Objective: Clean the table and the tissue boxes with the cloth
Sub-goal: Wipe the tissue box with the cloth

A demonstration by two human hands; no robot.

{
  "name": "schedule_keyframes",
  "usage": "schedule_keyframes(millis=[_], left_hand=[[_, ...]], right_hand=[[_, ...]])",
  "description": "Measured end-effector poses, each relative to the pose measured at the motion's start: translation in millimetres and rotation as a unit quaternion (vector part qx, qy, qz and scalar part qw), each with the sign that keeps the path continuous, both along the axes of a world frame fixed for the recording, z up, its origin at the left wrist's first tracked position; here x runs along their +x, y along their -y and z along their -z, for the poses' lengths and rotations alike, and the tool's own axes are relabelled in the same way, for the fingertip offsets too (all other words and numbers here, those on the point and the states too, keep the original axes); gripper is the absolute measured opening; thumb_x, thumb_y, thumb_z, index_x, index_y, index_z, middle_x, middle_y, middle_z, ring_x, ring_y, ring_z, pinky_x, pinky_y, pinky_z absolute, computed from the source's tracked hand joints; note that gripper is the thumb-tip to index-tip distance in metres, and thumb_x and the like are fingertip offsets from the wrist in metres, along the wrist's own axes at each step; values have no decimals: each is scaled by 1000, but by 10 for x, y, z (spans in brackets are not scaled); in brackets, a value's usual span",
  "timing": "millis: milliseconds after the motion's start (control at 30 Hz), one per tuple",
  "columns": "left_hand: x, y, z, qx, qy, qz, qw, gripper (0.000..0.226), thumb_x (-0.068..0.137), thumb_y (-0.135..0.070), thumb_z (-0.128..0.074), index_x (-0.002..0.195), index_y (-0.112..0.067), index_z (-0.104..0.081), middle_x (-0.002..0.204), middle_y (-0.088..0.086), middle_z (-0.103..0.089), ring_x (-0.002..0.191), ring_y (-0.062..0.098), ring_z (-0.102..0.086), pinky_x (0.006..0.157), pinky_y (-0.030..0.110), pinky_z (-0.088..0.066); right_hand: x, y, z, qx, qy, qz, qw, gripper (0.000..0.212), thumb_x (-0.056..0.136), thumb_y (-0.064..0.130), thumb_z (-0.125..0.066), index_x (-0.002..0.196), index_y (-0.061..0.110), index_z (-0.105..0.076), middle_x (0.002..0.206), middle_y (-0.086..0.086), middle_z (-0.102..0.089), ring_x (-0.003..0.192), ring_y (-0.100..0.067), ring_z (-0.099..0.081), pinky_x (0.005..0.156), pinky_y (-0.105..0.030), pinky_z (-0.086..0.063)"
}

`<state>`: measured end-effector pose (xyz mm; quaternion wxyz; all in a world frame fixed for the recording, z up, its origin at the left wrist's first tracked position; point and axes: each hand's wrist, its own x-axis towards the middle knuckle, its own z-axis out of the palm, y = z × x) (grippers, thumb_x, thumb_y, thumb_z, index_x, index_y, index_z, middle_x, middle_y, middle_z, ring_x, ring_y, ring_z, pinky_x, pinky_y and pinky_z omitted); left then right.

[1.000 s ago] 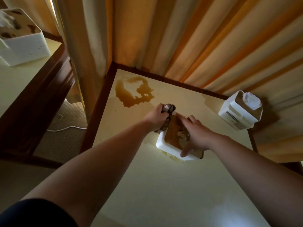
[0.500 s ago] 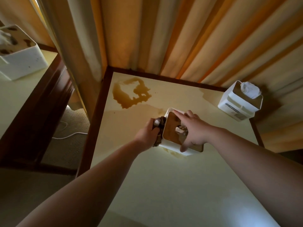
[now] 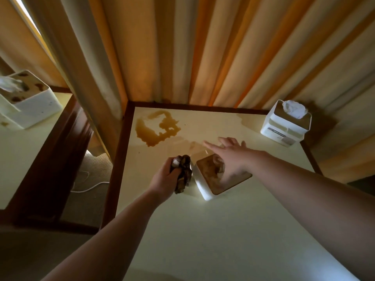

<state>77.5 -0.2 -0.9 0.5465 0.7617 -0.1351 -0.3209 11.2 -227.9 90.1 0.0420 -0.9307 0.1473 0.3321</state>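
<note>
Left hand (image 3: 164, 178) gripping cloth (image 3: 182, 173), right hand (image 3: 230, 157) spread over tissue box (image 3: 205, 185)

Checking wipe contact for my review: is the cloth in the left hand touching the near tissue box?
Cannot tell. In the head view the cloth, gripped by the left hand, hangs right beside the tissue box; no clear gap or contact shows.

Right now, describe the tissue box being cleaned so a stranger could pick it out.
On the cream table in the curtained corner, look at the middle, just nearer than the brown spill. The box sits between the hands, beside the cloth. Unlike the corner box, its top is brown and stained.
</note>
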Motion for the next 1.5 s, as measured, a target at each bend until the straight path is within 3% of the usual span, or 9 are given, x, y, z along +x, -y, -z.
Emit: schedule_keyframes(millis=[133, 333, 467, 667, 1133, 1300, 1400, 1500], left_hand=[[33, -17, -34, 3, 8, -21, 1000, 19, 106, -21, -48, 121, -25, -58, 104, 2, -68, 98, 22, -65, 85, 41, -57], [50, -54, -45, -3, -7, -46, 999, 15, 105, -21, -49, 117, -24, -58, 105, 6, -68, 99, 25, -65, 87, 45, -57], [18, -67, -38, -1, -7, -48, 999, 15, 105, -21, -49, 117, -25, -58, 104, 5, -68, 99, 25, -65, 89, 46, -56], [-25, 26, -81, 2, -10, -39, 999, 14, 104, -22, -51, 114, -26, -59, 104, 2, -70, 99, 22, -66, 93, 48, -56], [-444, 853, -97, 29, -27, 66, 997, 8, 97, -18, -57, 100, -23, -63, 87, -1, -68, 77, 13, -63, 60, 23, -46], [-543, 1161, -31, 51, -29, 110, 992, 33, 95, -29, -60, 127, -21, -62, 111, 5, -65, 104, 26, -62, 84, 31, -50], [-597, 1365, -74, 39, -54, 133, 989, 35, 105, -18, -51, 140, -13, -50, 109, 4, -56, 97, 20, -54, 75, 25, -43], [-595, 1467, -85, 33, -70, 127, 989, 36, 107, -11, -43, 143, -7, -46, 105, 6, -57, 85, 15, -54, 68, 24, -44]], right_hand=[[-24, -219, 69, -27, 60, 211, 975, 170, 35, 106, -61, 161, 31, 24, 168, -16, -11, 152, -43, -20, 115, -67, -32], [5, -377, 256, -46, 42, 257, 964, 179, 30, 101, -71, 159, 27, 28, 165, -21, -13, 150, -45, -20, 116, -73, -21], [-22, -339, 279, -34, 69, 229, 970, 170, 41, 89, -82, 160, 31, 25, 159, -20, -19, 144, -44, -25, 115, -63, -32], [-342, -125, 106, 5, 56, 131, 990, 169, 39, 83, -87, 158, 39, 26, 157, -13, -17, 143, -40, -25, 112, -56, -41], [-1272, 335, 5, 3, 12, 26, 1000, 165, 45, 73, -92, 154, 43, 29, 164, 6, 4, 153, -32, -11, 118, -58, -37], [-1341, 385, 91, -17, 23, -20, 999, 165, 42, 81, -86, 156, 37, 25, 163, -1, -7, 151, -33, -19, 116, -59, -39], [-1334, 404, 102, -13, 31, -29, 999, 165, 41, 82, -85, 157, 33, 21, 162, -4, -12, 150, -34, -21, 116, -59, -39], [-1351, 405, 109, -9, 35, -29, 999, 165, 42, 81, -85, 157, 31, 21, 163, -3, -12, 150, -33, -20, 117, -59, -38]])
